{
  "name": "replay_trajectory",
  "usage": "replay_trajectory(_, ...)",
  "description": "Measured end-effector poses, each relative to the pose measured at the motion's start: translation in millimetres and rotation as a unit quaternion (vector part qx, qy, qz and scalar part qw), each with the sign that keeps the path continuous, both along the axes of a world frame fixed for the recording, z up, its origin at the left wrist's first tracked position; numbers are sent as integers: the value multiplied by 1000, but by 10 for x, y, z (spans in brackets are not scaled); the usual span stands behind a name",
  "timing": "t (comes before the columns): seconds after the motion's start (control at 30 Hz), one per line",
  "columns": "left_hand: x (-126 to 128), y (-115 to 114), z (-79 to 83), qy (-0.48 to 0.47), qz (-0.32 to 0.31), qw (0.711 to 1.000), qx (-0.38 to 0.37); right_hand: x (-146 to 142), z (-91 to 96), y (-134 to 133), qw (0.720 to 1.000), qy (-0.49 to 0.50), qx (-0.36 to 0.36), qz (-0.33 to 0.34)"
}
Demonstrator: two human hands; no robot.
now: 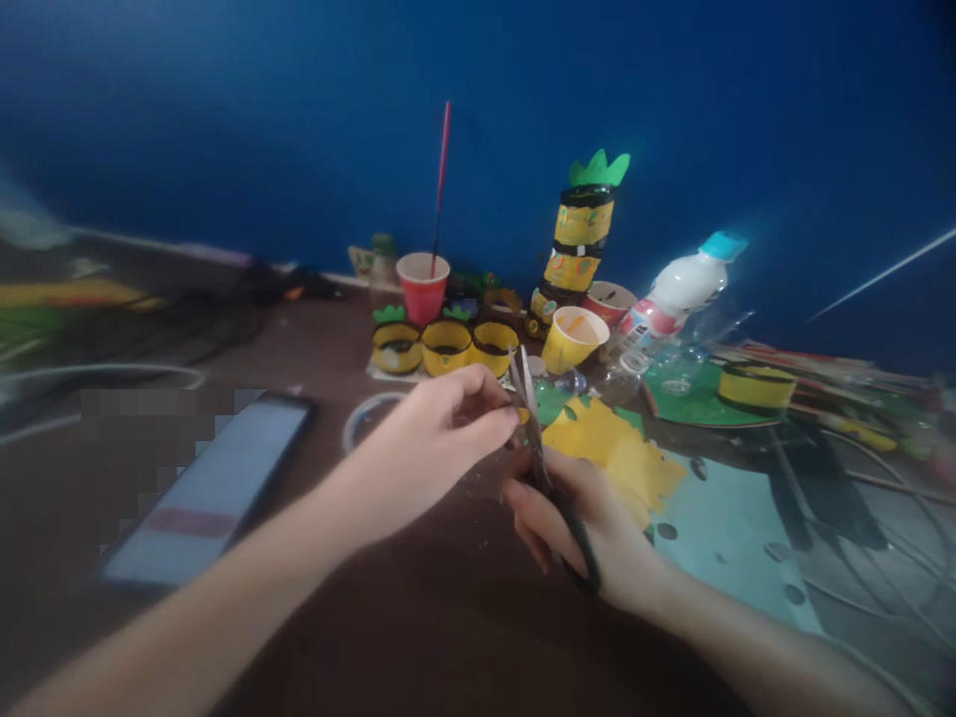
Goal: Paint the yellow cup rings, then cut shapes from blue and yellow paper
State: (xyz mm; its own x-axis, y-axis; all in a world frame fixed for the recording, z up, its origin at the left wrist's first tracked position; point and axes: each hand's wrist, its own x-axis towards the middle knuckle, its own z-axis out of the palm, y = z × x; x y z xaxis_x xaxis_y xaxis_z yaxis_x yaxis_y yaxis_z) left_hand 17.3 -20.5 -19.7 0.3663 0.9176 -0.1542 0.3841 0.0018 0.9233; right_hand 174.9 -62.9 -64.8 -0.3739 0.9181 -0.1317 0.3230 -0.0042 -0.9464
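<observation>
My right hand (579, 523) grips a pair of scissors (527, 398) by its dark handles, blades pointing up and away. My left hand (437, 428) pinches a tiny yellow scrap (524, 415) right against the blades. Just beyond both hands lies a crumpled yellow sheet (608, 448) on the brown table (418, 617), partly over a pale green sheet (728, 528) with round holes cut in it.
A phone (213, 493) lies at the left. Behind the hands stand three yellow rings with black bands (446, 346), a red cup holding a red stick (422, 286), a yellow cup (572, 339), a stacked yellow tower with green leaves (579, 249) and a white bottle (676, 289). Craft clutter fills the right.
</observation>
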Motion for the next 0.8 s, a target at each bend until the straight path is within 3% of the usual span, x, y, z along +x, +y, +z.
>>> replay_trajectory(0.8,-36,3,-32,20,-9,1000,18,18,2,-1,1000,18,-7,10)
